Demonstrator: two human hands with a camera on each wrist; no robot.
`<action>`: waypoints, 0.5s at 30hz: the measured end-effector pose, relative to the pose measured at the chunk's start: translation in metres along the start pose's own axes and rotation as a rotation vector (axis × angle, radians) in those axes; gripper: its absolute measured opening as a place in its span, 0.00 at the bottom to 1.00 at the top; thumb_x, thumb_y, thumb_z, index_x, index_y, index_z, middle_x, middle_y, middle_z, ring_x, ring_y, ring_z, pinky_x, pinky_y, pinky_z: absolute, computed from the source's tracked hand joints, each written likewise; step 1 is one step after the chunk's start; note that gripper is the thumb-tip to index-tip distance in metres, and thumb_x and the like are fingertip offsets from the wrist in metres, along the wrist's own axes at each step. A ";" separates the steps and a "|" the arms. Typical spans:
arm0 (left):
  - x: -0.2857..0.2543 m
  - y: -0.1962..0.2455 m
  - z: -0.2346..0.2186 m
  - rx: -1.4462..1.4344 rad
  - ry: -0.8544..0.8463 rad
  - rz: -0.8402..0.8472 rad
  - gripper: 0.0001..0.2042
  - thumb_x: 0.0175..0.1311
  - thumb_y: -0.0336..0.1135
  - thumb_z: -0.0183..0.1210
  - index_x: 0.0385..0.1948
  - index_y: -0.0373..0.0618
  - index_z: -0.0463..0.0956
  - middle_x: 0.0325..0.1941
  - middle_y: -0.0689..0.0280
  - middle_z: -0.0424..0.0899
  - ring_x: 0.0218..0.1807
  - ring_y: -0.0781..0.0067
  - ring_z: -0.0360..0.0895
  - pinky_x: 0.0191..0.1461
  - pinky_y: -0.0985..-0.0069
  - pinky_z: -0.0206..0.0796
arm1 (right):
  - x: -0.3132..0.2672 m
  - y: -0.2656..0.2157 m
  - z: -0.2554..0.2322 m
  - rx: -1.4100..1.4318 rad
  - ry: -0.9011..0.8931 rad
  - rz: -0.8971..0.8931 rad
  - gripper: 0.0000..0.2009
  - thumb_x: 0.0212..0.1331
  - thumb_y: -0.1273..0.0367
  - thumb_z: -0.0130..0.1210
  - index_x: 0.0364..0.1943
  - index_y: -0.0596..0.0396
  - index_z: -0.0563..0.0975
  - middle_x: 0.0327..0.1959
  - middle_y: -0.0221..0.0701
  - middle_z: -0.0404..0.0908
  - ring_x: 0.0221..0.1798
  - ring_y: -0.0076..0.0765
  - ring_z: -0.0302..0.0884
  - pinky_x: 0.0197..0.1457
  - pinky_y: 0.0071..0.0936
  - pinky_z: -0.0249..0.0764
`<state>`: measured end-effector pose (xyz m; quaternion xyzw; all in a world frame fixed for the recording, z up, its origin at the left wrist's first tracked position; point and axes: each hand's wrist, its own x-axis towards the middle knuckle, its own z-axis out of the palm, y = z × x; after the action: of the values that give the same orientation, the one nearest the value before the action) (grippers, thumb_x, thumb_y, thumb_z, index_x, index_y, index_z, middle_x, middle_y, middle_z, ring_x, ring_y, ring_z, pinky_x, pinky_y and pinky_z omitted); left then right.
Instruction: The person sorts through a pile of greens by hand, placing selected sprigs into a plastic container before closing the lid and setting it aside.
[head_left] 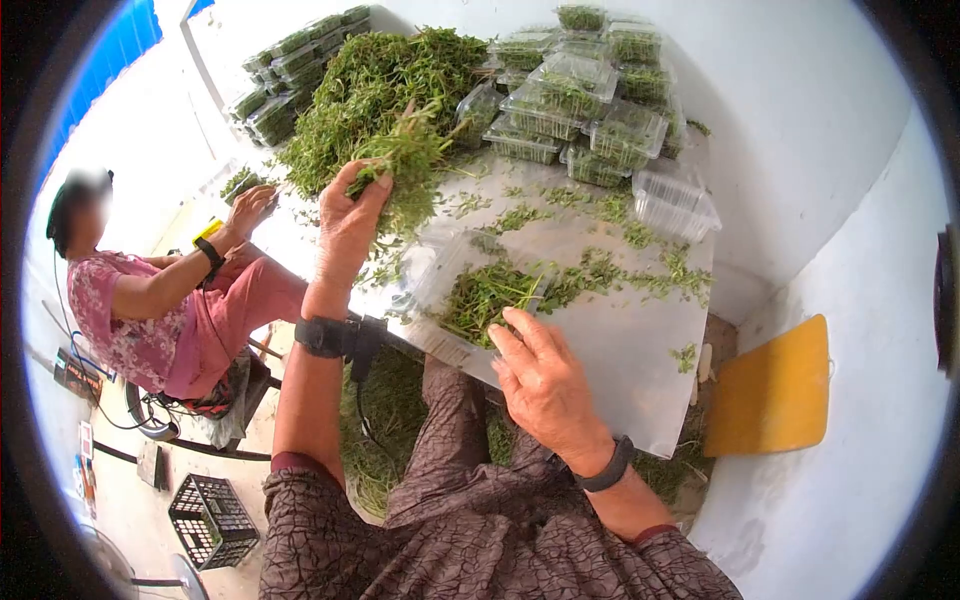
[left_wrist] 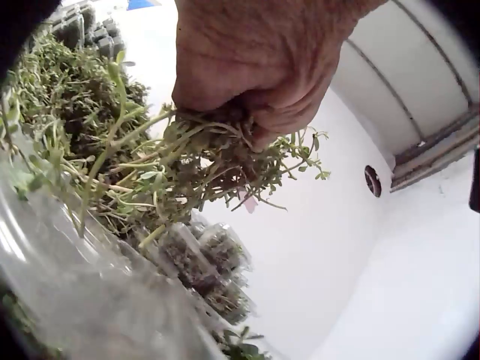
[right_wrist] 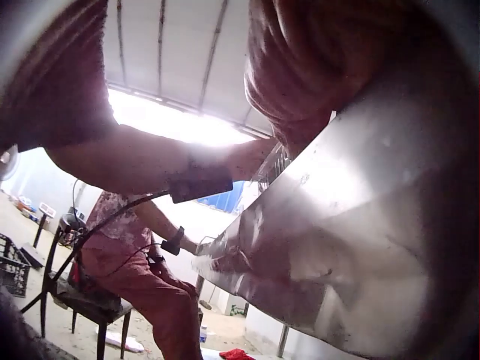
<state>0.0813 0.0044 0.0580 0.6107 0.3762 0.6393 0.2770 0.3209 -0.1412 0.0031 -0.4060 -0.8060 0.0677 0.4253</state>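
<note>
Only left wrist view shows herb bunch [left_wrist: 187, 161] stems

My desk [head_left: 640, 370] is shiny metal. At its far left lies a big heap of green herbs [head_left: 375, 85], far right stacked clear boxes [head_left: 590, 95], and loose sprigs [head_left: 600, 270] are scattered between.

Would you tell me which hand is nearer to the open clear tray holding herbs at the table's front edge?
Right. The right hand rests at the open tray's near edge; the left hand grips a herb bunch beyond it.
</note>
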 end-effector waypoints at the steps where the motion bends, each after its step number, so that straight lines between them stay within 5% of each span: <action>1: -0.001 0.009 0.007 0.065 -0.011 -0.018 0.07 0.63 0.27 0.58 0.41 0.38 0.76 0.36 0.75 0.78 0.35 0.88 0.69 0.37 0.86 0.63 | 0.001 0.000 0.000 0.005 -0.012 -0.003 0.18 0.50 0.76 0.59 0.49 0.62 0.75 0.54 0.42 0.71 0.48 0.48 0.72 0.53 0.38 0.73; 4: -0.006 0.031 0.028 0.205 -0.117 0.155 0.08 0.60 0.22 0.58 0.40 0.37 0.75 0.38 0.71 0.78 0.39 0.83 0.72 0.42 0.82 0.65 | -0.001 0.000 0.004 -0.002 -0.024 -0.007 0.18 0.50 0.76 0.59 0.49 0.62 0.75 0.54 0.43 0.71 0.49 0.50 0.72 0.53 0.39 0.73; 5: -0.006 0.036 0.038 0.287 -0.145 0.336 0.10 0.56 0.19 0.57 0.40 0.37 0.75 0.41 0.67 0.78 0.43 0.77 0.74 0.46 0.78 0.66 | -0.001 0.000 0.004 -0.002 -0.030 -0.011 0.18 0.50 0.76 0.59 0.49 0.62 0.75 0.54 0.43 0.71 0.49 0.50 0.72 0.53 0.39 0.73; 8: -0.010 0.057 0.064 0.390 -0.348 0.529 0.12 0.51 0.19 0.59 0.38 0.41 0.76 0.44 0.60 0.78 0.47 0.60 0.76 0.49 0.71 0.69 | 0.001 0.000 0.006 0.013 -0.030 -0.025 0.18 0.50 0.76 0.58 0.49 0.62 0.75 0.54 0.44 0.71 0.48 0.52 0.72 0.52 0.41 0.73; 11: -0.020 0.063 0.092 0.384 -0.618 0.387 0.12 0.51 0.22 0.62 0.38 0.42 0.76 0.53 0.57 0.75 0.56 0.54 0.73 0.58 0.66 0.67 | 0.000 0.001 0.009 0.015 -0.037 -0.031 0.18 0.50 0.77 0.58 0.49 0.62 0.74 0.54 0.44 0.70 0.48 0.53 0.72 0.51 0.43 0.73; 15: -0.029 0.050 0.102 0.603 -0.683 0.629 0.19 0.60 0.34 0.60 0.55 0.50 0.74 0.70 0.52 0.59 0.64 0.48 0.65 0.63 0.58 0.62 | 0.000 0.001 0.009 -0.012 -0.013 -0.064 0.19 0.50 0.77 0.58 0.50 0.61 0.74 0.54 0.44 0.70 0.47 0.52 0.71 0.51 0.43 0.72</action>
<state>0.1908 -0.0330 0.0796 0.9185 0.2308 0.3209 -0.0082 0.3148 -0.1381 -0.0033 -0.3822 -0.8218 0.0520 0.4194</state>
